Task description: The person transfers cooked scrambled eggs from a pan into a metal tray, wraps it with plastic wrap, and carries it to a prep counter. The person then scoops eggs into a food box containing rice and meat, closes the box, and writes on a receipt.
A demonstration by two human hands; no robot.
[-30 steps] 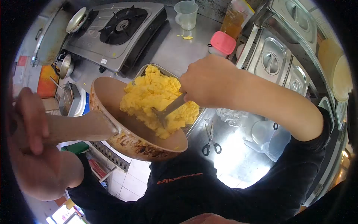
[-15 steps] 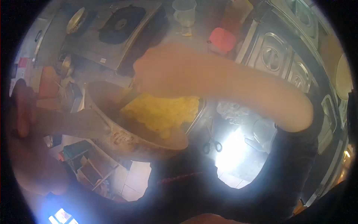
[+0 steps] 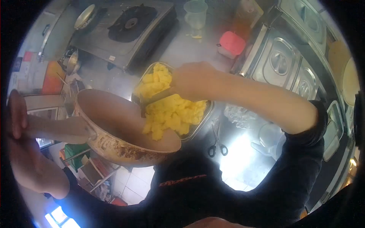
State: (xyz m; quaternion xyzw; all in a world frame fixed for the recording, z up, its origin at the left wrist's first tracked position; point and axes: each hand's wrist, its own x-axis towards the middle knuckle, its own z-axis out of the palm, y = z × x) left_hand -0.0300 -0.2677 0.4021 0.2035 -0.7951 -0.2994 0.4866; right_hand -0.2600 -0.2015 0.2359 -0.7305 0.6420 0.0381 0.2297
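At the far left, my left hand (image 3: 18,117) is closed around the handle of a worn, stained saucepan (image 3: 118,150). The pan leans toward a metal tray (image 3: 210,110), its rim over the tray's near left side. Yellow lumpy chunks of food (image 3: 175,112) fill the tray, and a few lie at the pan's lip. Over the tray, my right hand (image 3: 193,80) grips a spatula (image 3: 159,96), whose blade end points down beside the pan's opening. My right fingers are partly hidden behind the back of the hand.
A stove burner (image 3: 131,23) stands at the back left. Behind the tray are a clear jug (image 3: 195,15) and a pink-lidded container (image 3: 232,43). Scissors (image 3: 216,146) and crumpled clear plastic (image 3: 239,114) lie to the right. Lidded steel pans (image 3: 279,62) line the right side.
The saucepan has shifted left, and its inside shows less yellow food. My right hand has moved right, uncovering the spatula and the food-filled tray. The haze has thinned.
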